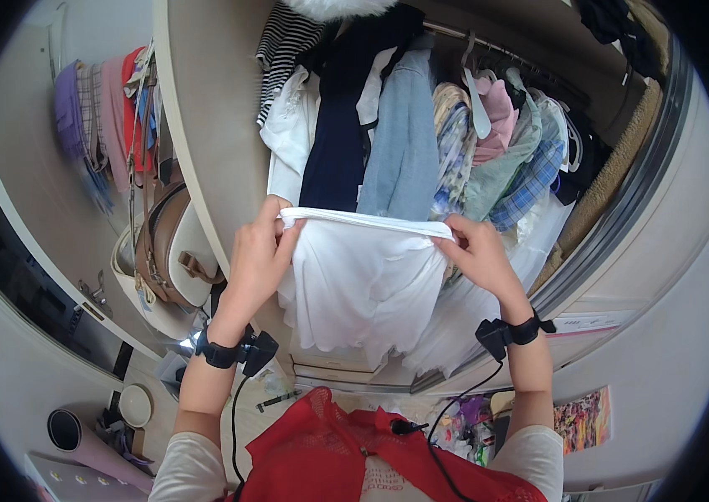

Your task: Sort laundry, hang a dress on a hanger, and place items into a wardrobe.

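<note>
A white garment (367,282) with a banded top edge hangs stretched between my two hands. My left hand (260,254) pinches the left end of that band between thumb and fingers. At the band's right end, my right hand (478,256) grips it the same way. The cloth drops in loose folds below the band, and its lower hem looks wavy. Just behind it hang a light blue denim garment (399,138) and a dark navy garment (342,125). A black strap with a small device circles each of my wrists.
Clothes hang from a metal rail (517,58) in an open wardrobe, among them a blue plaid garment (530,185). Bags, including a brown and white one (185,251), hang left of the wardrobe's side panel (204,125). A rolled mat (87,442) stands at lower left.
</note>
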Demonstrator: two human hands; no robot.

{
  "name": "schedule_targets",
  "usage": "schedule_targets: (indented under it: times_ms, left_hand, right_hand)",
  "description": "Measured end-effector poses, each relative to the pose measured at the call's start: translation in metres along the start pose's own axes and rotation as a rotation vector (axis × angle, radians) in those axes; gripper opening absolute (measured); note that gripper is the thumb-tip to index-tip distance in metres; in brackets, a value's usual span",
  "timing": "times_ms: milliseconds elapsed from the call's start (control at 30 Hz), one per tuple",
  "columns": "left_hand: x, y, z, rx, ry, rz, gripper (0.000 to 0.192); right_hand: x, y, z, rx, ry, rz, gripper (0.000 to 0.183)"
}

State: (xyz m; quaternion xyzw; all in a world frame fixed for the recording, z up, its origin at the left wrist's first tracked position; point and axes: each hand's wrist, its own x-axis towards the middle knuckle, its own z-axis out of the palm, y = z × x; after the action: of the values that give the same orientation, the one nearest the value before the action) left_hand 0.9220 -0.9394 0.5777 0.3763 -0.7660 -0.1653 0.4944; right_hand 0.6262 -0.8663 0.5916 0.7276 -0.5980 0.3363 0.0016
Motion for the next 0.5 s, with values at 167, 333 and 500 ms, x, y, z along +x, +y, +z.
schedule_targets:
  times_ms: [167, 333, 500]
  left_hand:
    - [-0.009, 0.02, 0.007, -0.464, -0.442, -0.079, 0.017]
    - [-0.011, 0.014, 0.027, -0.161, -0.565, 0.124, 0.023]
    - [-0.03, -0.023, 0.055, -0.16, -0.134, -0.076, 0.029]
  right_hand:
    - [0.002, 0.008, 0.0, 0.592, -0.152, 0.288, 0.027]
    - [0.0, -0.002, 0.005, 0.847, -0.221, 0.287, 0.025]
    - [0.002, -0.02, 0.022, 1.153, -0.356, 0.256, 0.031]
